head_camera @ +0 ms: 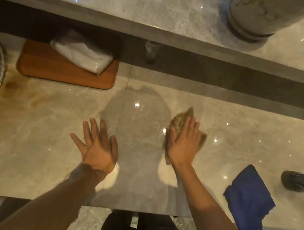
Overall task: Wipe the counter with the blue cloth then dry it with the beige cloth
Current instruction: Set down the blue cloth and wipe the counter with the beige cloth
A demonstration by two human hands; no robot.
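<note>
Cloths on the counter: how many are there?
2: the crumpled beige cloth under the right hand, and the rumpled blue cloth at the counter's near right edge.

Warm, dim light falls from overhead, scattering small specular glints across the polished marble counter point(43, 134). A broad soft shadow lies at the counter's centre, with two bright patches near its front edge. Motion blur softens everything, and straight edges bow toward the corners.

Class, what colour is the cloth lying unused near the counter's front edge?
Deep blue: the blue cloth, crumpled at lower right in the head view.
</note>
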